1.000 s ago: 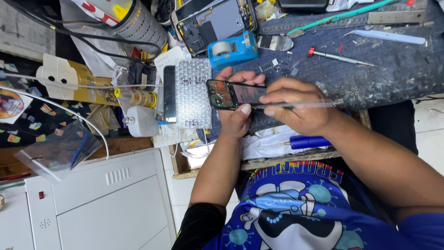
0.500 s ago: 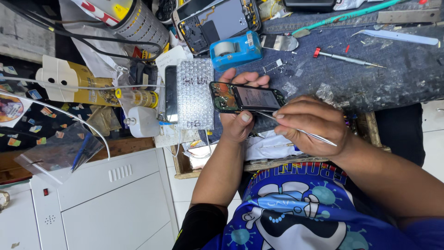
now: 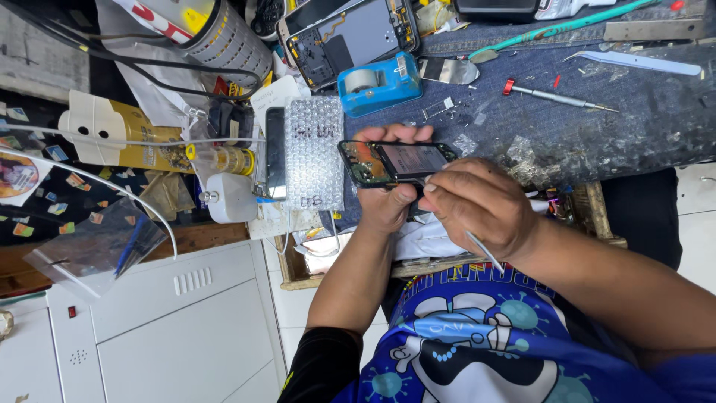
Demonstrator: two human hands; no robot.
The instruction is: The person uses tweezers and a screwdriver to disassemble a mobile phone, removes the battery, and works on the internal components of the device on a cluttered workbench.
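My left hand grips an opened dark phone from below, its back off and its orange and grey insides facing up. It is held just above the dark work mat. My right hand lies against the phone's near edge, pinching a thin metal tool. The tool's rear end sticks out behind the hand; its tip is hidden at the phone's edge.
A blue tape dispenser and a second opened phone lie beyond the held phone. A bubble-wrap packet and a white bottle sit to the left. A red-tipped screwdriver, tweezers and a green tool lie on the mat.
My right hand came off the top of the phone, swung the thin tool round, and now rests at the phone's near edge. The left hand has kept hold of the phone.
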